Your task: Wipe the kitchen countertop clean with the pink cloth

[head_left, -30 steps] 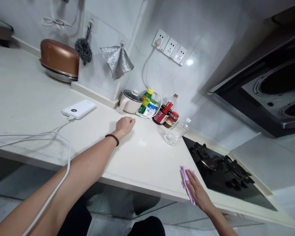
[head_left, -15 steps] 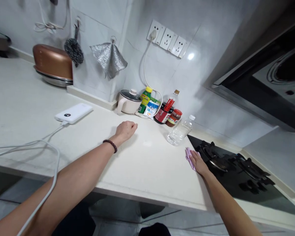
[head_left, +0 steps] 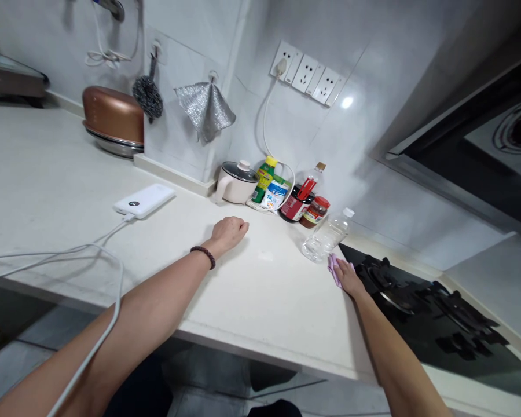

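R grip (head_left: 349, 277) is closing over a folded pink cloth (head_left: 334, 271), fingers bunching it & holding it flat on the white worktop (head_left: 264, 301); the cloth is lying just beside the L edge of the black gas cooktop (head_left: 421, 333), near the base of a clear plastic bottle w/ white cap (head_left: 325, 238). Can't tell if cloth & bottle are touching. L grip (head_left: 230, 231) is resting on the worktop, fingers curling into a loose fist, w/ nothing showing in it; a dark beaded bracelet (head_left: 206, 255) is circling that wrist. Beyond it, along the wall, L to R: a cream electric pot w/ glass lid (head_left: 239, 188) is standing upright, then a green bottle w/ yellow cap (head_left: 263, 180), a white-&-blue packet (head_left: 275, 196) leaning nearby, a dark jar w/ red label (head_left: 295, 207) & a red-lidded jar (head_left: 315, 212). A white power bank (head_left: 145, 201) is lying L of the L grip, its white cable (head_left: 118, 301) looping over the L forearm. Further out, a silver cloth (head_left: 208, 110) & a dark scrubber (head_left: 148, 97) are hanging from wall hooks; a copper-coloured pot (head_left: 113, 116) is sitting bottom-up at far L. A socket strip (head_left: 306, 74) is running along the wall above the jars.
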Demonstrator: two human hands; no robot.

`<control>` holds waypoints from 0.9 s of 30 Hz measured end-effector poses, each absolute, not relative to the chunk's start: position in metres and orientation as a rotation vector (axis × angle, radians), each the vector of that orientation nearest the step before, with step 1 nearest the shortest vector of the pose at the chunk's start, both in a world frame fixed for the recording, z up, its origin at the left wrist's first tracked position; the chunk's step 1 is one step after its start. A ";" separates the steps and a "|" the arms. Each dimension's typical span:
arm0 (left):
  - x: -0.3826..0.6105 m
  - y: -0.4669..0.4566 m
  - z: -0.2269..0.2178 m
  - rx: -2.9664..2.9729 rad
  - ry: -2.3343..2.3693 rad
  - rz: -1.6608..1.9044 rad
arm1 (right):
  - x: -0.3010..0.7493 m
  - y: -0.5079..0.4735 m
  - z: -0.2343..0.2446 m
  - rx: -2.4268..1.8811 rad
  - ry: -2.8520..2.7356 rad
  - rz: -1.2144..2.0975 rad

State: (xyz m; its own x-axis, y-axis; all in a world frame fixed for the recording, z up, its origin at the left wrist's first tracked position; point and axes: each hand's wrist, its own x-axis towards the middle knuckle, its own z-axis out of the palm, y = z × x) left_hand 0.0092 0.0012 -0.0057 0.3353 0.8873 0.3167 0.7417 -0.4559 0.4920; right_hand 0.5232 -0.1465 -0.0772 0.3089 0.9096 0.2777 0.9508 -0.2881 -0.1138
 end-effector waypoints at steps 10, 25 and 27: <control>0.007 -0.002 -0.004 2.278 1.434 0.830 | 0.418 -0.214 -0.077 -2.085 -1.847 -0.168; 0.005 -0.002 -0.003 2.317 1.436 0.814 | 0.325 -0.229 -0.057 -1.804 -1.948 0.011; 0.006 -0.001 -0.004 2.319 1.441 0.809 | 0.322 -0.231 -0.055 -1.735 -1.863 -0.029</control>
State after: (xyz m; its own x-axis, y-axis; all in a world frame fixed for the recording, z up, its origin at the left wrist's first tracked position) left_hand 0.0057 -0.0007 -0.0037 0.3410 0.8889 0.3058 0.7242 -0.4558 0.5175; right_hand 0.3224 -0.2312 -0.0546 0.0214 0.9050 0.4248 0.9180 0.1505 -0.3669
